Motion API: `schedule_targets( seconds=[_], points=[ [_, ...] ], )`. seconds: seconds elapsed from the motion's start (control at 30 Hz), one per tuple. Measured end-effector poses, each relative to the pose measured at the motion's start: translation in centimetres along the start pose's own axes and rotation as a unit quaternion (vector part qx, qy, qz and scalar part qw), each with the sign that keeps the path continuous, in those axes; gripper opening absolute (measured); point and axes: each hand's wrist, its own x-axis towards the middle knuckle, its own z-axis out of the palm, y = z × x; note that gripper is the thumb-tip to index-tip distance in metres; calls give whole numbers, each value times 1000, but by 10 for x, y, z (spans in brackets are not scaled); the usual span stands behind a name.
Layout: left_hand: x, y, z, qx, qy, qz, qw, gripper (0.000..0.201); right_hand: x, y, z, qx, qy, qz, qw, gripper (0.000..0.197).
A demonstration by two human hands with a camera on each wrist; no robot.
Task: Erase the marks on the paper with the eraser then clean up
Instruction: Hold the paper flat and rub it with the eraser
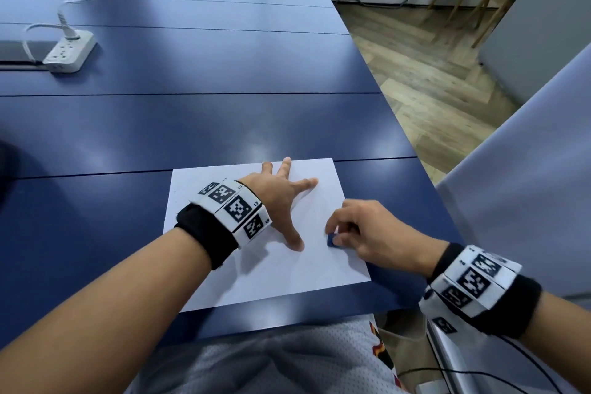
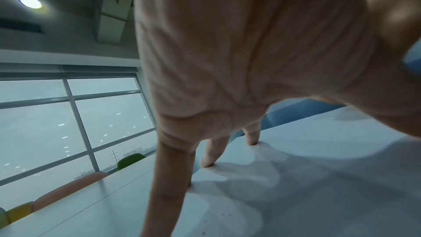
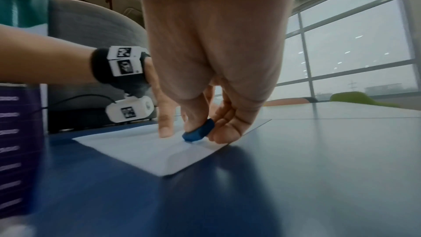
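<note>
A white sheet of paper point(image 1: 256, 272) lies on the blue table near its front edge. My left hand point(image 1: 281, 198) lies spread on the sheet, straight fingers and thumb pressing it flat; in the left wrist view the fingertips point(image 2: 207, 163) touch the paper point(image 2: 318, 186). My right hand point(image 1: 361, 233) pinches a small blue eraser point(image 1: 332, 239) and holds its end against the sheet near the right edge. The right wrist view shows the eraser point(image 3: 200, 132) between thumb and fingers, its tip on the paper point(image 3: 141, 152). No marks show on the sheet.
A white power strip point(image 1: 68, 52) with a plugged cable sits at the far left of the blue table point(image 1: 208, 124). The table's right edge drops to a wooden floor. A grey panel point(image 1: 527, 201) stands at the right. Chairs stand beyond the far end.
</note>
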Motion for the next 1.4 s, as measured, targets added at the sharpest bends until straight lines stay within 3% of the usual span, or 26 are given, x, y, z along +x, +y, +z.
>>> schedule_targets(
  seconds=[0.1,0.27,0.43,0.6,0.77,0.93,1.07,1.23,1.4],
  points=[
    [0,0,1,2,1,-2,1000,128,-5,-4,-1,-17,-45,-18,999,10],
    [1,0,1,-3,0,-1,1000,127,8,-4,1,9,37,21,999,9],
    [0,0,1,1,-1,-2,1000,128,-4,-18,5,-11,-28,-21,999,6],
    [-1,1,1,7,8,2,1000,125,25,-19,1,7,35,-3,999,7],
    [0,2,3,23,12,-4,1000,126,12,-27,12,1,-75,-55,996,13],
    [1,-3,1,26,15,-4,1000,124,16,-25,14,9,-4,-22,1000,7],
    [2,-3,2,31,17,-4,999,125,2,-31,16,-11,-50,-45,998,7],
    [2,-5,3,34,26,2,999,124,13,-27,16,0,42,9,999,8],
    [2,-3,2,44,31,4,999,125,5,-36,18,-17,-18,-23,999,11]
  ],
)
